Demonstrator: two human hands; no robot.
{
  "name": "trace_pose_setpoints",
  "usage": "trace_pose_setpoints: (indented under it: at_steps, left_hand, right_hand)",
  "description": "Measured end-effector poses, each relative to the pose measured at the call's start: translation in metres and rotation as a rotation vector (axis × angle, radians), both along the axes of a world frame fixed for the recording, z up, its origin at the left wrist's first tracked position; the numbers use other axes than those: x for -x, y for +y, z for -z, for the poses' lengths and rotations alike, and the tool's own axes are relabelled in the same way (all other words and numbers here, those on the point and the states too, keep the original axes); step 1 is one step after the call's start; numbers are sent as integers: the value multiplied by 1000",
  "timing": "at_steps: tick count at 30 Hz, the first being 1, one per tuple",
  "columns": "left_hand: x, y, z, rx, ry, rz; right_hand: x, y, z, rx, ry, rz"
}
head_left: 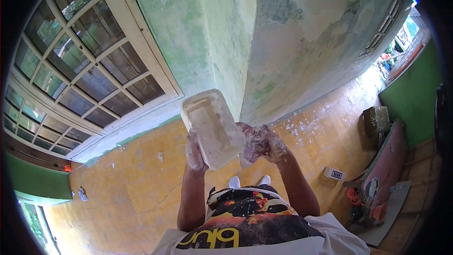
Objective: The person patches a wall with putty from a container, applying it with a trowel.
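My left hand [194,152] is closed on the left side of a shallow, pale rectangular plastic tub [191,108] with rounded corners. The tub is tilted, and wet-looking whitish plaster coats its inside. At the tub's right side, my right hand [274,147], smeared with white, is closed around a plaster-smeared reddish-brown thing [255,142]. A pale flat piece [247,158] sticks out below it; I cannot tell the kind, nor whether it touches the tub. Beyond both hands stands a wall corner [250,56] with patchy green paint and filler.
White-framed glass panes [89,66] line the left. Yellow floor tiles [146,184] carry white flecks by the wall. At right lie a small white box [334,173], a stained block [376,120], a pinkish curved panel [384,170] and orange-red items [353,196]. A bottle-like item [83,194] is far left.
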State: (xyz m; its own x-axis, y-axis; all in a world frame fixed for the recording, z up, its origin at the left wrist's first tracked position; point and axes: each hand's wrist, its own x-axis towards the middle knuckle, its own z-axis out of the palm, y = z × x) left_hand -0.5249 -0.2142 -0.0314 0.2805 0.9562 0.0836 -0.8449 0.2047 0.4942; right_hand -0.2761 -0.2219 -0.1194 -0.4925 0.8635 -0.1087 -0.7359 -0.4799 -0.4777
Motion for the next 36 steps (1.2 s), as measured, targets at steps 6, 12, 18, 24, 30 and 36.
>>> trace_pose_setpoints:
  at_steps: [6,12,18,24,30,36]
  left_hand:
    - [8,3,-1,65,-91,3]
    - [10,2,-1,68,-113,1]
    - [10,7,-7,82,-160,70]
    - [12,11,-7,77,-302,35]
    - [27,11,-6,47,-312,-85]
    - [51,17,-4,54,-52,-219]
  right_hand:
    - [0,2,-46,72,-254,175]
    - [-5,-4,-58,-128,-201,241]
    - [-11,-8,-131,-438,-875,183]
    - [21,11,-170,-521,-541,185]
    - [18,32,-179,-60,-661,539]
    - [56,32,-94,-23,-580,394]
